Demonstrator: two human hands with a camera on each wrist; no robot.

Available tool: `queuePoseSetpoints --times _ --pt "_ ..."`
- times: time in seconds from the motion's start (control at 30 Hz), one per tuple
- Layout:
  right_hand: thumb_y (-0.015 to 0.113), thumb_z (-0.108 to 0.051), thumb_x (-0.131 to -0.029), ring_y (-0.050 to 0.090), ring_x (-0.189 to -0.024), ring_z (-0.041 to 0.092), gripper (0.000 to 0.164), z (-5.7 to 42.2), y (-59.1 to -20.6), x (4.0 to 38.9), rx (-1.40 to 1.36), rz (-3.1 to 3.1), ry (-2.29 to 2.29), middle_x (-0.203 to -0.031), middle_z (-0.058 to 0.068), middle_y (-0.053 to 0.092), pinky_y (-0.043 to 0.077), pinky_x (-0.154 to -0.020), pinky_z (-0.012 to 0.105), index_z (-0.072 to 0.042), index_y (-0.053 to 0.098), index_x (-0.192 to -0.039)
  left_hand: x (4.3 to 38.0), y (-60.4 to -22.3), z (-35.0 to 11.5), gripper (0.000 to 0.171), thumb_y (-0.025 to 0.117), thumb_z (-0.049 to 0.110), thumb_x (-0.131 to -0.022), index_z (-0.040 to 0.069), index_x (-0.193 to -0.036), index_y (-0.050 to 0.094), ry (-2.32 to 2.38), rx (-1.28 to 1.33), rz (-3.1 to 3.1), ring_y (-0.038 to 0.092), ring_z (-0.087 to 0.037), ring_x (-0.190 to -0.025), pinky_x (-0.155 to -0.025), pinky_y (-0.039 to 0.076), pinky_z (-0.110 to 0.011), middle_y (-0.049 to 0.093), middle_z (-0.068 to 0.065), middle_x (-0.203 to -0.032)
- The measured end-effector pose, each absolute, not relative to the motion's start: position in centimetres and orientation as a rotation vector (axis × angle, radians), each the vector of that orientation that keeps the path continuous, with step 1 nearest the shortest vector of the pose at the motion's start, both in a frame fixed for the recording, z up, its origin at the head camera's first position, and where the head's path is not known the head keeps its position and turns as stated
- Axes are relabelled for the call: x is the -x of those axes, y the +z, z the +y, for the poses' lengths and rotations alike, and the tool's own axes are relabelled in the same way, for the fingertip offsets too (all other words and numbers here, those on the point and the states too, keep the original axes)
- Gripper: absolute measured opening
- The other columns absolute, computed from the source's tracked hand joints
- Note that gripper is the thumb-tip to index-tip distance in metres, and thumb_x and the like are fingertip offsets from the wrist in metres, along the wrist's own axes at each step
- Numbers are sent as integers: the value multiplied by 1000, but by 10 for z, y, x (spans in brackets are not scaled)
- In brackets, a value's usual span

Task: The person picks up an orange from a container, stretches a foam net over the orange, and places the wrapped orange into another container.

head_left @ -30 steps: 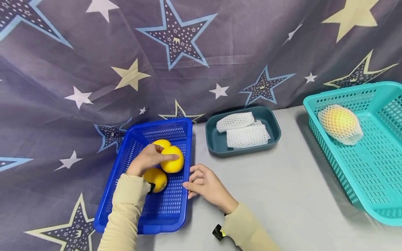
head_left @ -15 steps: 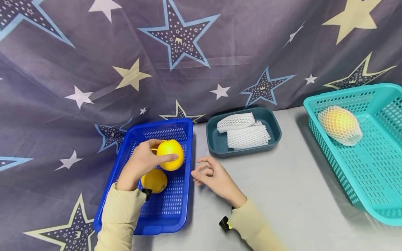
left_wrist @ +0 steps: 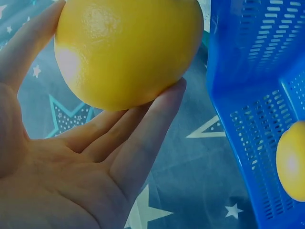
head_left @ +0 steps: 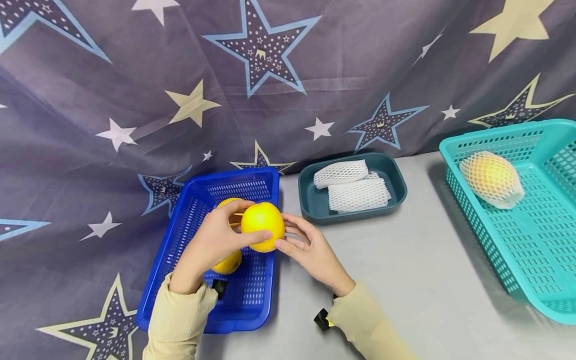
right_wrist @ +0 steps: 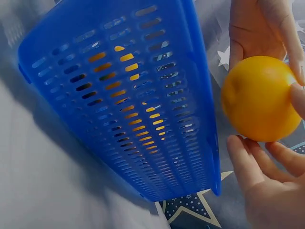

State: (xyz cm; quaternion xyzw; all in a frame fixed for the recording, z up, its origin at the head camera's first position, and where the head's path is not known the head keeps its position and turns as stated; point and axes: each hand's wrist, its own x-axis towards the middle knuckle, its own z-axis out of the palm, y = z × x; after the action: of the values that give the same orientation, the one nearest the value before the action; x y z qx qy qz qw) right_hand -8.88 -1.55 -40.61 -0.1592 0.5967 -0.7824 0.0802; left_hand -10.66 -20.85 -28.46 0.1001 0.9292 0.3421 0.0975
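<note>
A yellow-orange orange (head_left: 263, 226) is held up over the right rim of the blue basket (head_left: 238, 326). My left hand (head_left: 209, 240) grips it from the left, thumb in front and fingers behind. On its right side, the fingers and thumb of my right hand (head_left: 317, 252) are on the same fruit. Both hands also show around it in the right wrist view, beside the basket's slotted wall (right_wrist: 138, 95). Under my left hand, two more oranges lie in the basket, a nearer orange (head_left: 228, 263) and a farther, mostly hidden orange (head_left: 228, 202).
A dark teal tray (head_left: 310, 214) at the back holds white foam net sleeves (head_left: 359, 195). To the right stands a turquoise basket (head_left: 551, 240) containing a similar fruit in a foam net (head_left: 490, 177). A star-patterned curtain (head_left: 270, 120) hangs behind.
My left hand has lifted the orange out of the blue basket and moved it rightward. The right hand let go of the basket's rim and has come onto the orange.
</note>
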Motion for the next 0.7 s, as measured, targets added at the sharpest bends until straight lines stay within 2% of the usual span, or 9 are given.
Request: queuePoseSetpoints --times 0.23,0.43,0.7 --pt "68 -11 -94 51 -131 23 55 -11 -403 89 533 1773 -2362 -146 7 48 49 -102 28 -11 46 -144 103 -287 -203 71 83 39 -80 5 -134 55 1066 -288 2741 63 -29 -108 -96 54 -48 58 -11 -128" --pt "70 -11 -93 51 -131 20 55 -2 -395 89 563 1807 -2351 -145 1 49 46 -106 29 -15 48 -143 98 -286 -196 73 84 35 -80 7 -139 52 1102 -269 2747 61 -32 -114 -98 53 -48 56 -12 -134" --pt "72 -8 -91 51 -131 18 59 17 -390 91 610 1897 -2300 -145 1 49 46 -106 28 -15 47 -143 93 -287 -178 75 86 27 -79 4 -141 50 1175 -303 2772 60 -28 -114 -102 51 -46 60 -12 -131"
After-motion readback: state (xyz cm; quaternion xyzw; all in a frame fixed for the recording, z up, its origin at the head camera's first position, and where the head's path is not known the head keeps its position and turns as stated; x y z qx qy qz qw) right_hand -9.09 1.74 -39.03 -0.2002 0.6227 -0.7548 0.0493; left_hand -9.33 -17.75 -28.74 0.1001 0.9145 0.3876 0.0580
